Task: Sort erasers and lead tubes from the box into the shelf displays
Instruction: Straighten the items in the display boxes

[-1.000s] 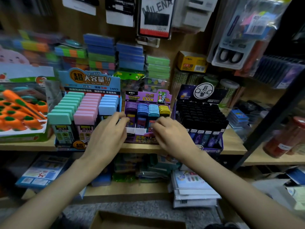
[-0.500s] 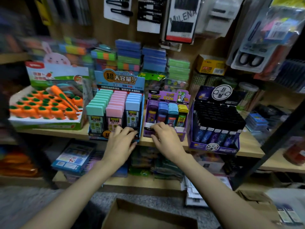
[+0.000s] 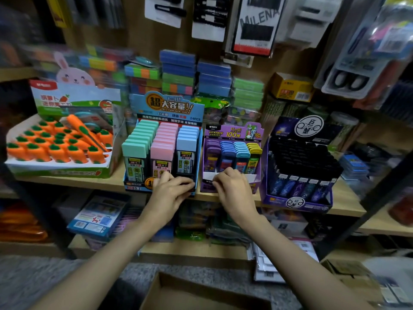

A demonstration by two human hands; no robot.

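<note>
A blue display on the wooden shelf holds green, pink and blue lead tubes in three rows. My left hand grips its front right corner with curled fingers. Right beside it stands a purple display of smaller purple, blue and yellow lead tubes. My right hand curls over its white front lip. Both hands hide the fronts of the displays. An open cardboard box lies on the floor below.
A tray of carrot-shaped erasers stands at the left of the shelf. A dark display of black-capped tubes stands at the right. Stacked coloured packs fill the back. A black shelf post slants at the right, with stationery packs on the lower shelf.
Both hands have slid down from the tube tops to the front edges of the two displays. The view has pulled back and shifted, so the carrot tray shows fully.
</note>
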